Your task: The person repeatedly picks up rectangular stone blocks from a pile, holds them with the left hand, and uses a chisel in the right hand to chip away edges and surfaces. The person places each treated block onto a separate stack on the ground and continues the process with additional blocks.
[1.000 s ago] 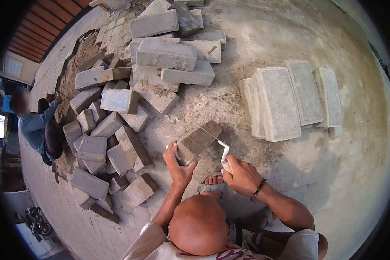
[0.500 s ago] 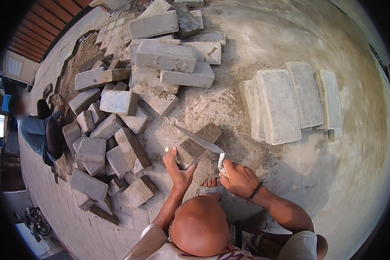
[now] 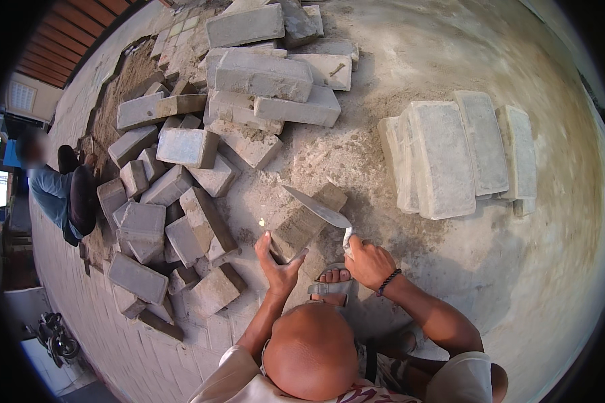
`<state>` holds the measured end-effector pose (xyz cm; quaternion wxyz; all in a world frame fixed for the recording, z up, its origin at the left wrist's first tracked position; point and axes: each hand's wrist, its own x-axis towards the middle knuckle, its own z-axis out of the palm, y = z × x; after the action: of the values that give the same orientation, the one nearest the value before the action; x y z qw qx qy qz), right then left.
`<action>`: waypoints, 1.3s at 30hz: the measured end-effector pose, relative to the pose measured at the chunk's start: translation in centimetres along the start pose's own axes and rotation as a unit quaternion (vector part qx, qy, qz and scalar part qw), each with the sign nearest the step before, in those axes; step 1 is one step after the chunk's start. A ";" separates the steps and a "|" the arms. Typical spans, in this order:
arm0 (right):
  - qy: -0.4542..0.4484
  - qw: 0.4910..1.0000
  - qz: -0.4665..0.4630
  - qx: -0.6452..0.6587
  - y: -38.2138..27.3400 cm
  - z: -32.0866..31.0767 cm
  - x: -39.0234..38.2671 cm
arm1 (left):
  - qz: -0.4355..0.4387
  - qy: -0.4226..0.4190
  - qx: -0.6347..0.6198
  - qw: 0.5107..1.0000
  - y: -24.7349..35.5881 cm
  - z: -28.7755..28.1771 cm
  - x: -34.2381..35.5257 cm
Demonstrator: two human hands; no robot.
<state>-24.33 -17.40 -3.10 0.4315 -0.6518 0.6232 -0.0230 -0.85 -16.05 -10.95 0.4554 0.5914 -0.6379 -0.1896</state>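
- The left hand grips the near end of a grey paving block, fingers wrapped around it, on the sandy ground.
- The right hand closes its fingers around the handle of a trowel, whose blade lies across the block.
- A neat stack of blocks stands at the right, a loose pile at the left.

The ground is lying as bare, sandy concrete, stretching pale and dusty toward three o'clock. A loose heap of grey paving blocks is sprawling across it from twelve round to nine o'clock, some flat, some tilted against each other. At two o'clock a tidy row of cleaned blocks is resting side by side, touching. Laid paving is covering the ground at seven o'clock.
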 end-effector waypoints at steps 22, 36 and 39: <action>0.036 0.999 -0.023 0.021 -1.1 -5.6 -3.2 | -0.065 -0.022 0.064 0.996 4.0 0.5 3.5; 0.012 0.998 -0.055 0.028 -2.9 -5.0 -3.9 | -0.060 -0.025 0.063 0.996 3.1 0.5 2.3; -0.027 0.995 -0.085 -0.037 -5.2 -2.9 -5.2 | -0.072 -0.031 0.057 0.995 2.6 0.6 2.3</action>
<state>-23.03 -15.38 4.39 0.4206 -0.7180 0.5543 -0.0189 -2.59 -17.81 -8.42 0.3862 0.6543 -0.6175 -0.2035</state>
